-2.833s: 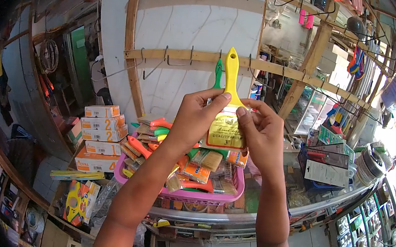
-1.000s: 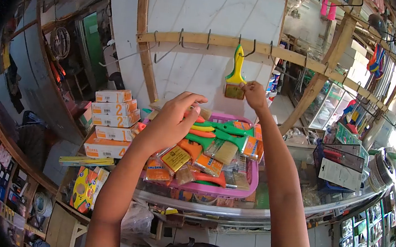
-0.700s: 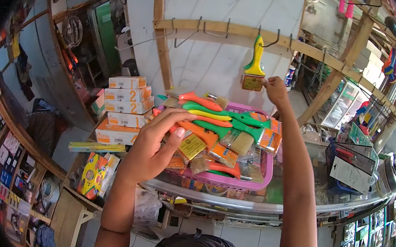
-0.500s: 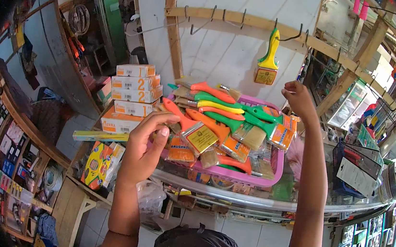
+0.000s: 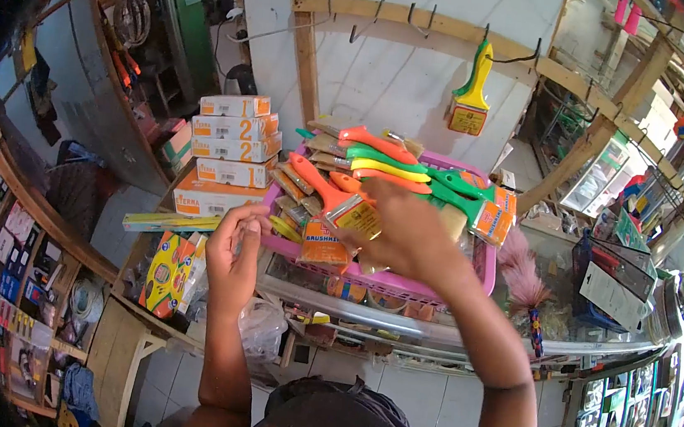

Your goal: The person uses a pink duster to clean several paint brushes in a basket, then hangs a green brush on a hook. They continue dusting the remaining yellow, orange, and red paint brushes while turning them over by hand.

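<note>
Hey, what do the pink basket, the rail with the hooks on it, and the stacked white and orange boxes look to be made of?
Pink basket: likely moulded plastic, slightly glossy, with slotted sides. Rail: wood, apparently unpainted, its pale tan colour bare. Stacked boxes: probably thin printed cardboard, with crisp folded edges; whether coated, I can't tell.

The person's head camera looks forward and down from above and behind the left hand and right hand, near both (its wide, round-edged view bends outer lines), and takes in the wall beyond them.
</note>
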{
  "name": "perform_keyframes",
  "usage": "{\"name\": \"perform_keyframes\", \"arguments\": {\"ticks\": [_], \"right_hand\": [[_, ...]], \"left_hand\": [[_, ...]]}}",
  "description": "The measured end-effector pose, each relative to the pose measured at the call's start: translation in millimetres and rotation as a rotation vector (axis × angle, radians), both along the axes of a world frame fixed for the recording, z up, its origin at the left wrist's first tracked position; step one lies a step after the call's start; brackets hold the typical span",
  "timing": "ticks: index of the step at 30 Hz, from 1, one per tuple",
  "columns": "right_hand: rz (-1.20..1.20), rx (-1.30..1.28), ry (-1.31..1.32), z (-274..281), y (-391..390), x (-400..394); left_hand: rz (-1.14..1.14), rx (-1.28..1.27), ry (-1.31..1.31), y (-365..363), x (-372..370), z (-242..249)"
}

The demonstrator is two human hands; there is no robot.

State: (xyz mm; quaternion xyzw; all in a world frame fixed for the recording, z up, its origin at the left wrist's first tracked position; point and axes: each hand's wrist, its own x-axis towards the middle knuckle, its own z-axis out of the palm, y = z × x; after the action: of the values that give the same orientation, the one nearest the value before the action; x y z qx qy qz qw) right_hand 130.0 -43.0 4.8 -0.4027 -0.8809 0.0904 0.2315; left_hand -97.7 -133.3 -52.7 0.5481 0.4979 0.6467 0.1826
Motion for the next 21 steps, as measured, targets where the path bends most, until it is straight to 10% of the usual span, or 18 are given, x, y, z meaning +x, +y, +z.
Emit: {"name": "perform_keyframes", "arguments": {"ticks": [16,21], "right_hand": [[-0.072,0.125,0.239,-9,-9,-9],[-0.116,0.178,0.404,2,-48,8]], "left_hand": [[-0.126,-0.047,-0.176,4,10,-22],[-0.567,-0.113,-0.427,13,54,-9]]}}
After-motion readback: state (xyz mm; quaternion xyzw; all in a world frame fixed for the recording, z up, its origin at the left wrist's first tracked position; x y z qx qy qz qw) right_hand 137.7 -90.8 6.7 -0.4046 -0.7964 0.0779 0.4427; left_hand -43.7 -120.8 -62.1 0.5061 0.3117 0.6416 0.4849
